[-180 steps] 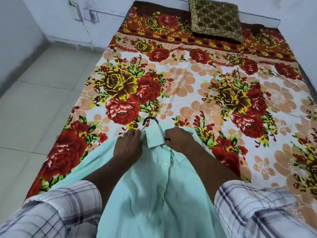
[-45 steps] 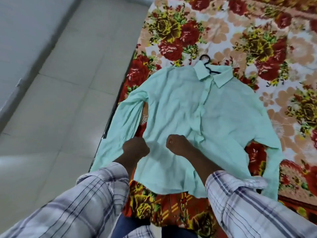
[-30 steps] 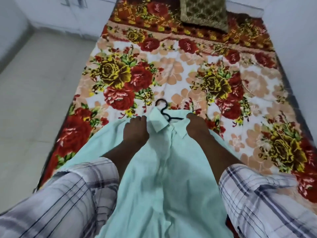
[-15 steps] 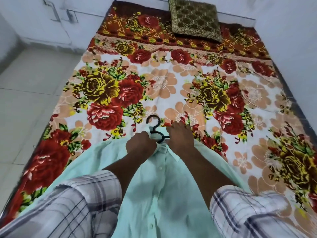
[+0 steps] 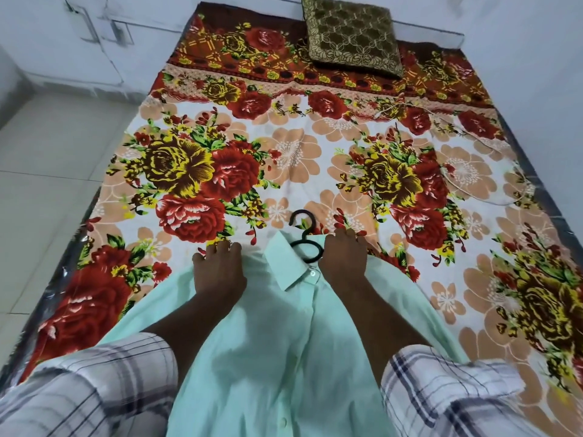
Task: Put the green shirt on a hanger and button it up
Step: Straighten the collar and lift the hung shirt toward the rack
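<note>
The pale green shirt (image 5: 277, 348) lies front up on the floral bedsheet (image 5: 293, 159), its placket closed with small buttons down the middle. A black hanger (image 5: 304, 238) sits inside it; only the hook and neck loop stick out above the collar. My left hand (image 5: 219, 269) lies flat on the shirt's left shoulder, fingers straight, fingertips at the fabric's upper edge. My right hand (image 5: 342, 257) lies flat on the right shoulder beside the collar, fingers straight and touching the hanger's neck. The hanger's arms are hidden under the cloth.
A dark gold patterned cushion (image 5: 351, 33) lies at the head of the bed. A thin white cable (image 5: 492, 190) loops over the sheet's right side. Pale tiled floor (image 5: 47, 171) runs along the bed's left, and white walls close the far end and right.
Half a second ago both hands were bunched together at the collar and hanger neck. They have since spread apart onto the shoulders, with the fingers flattened out.
</note>
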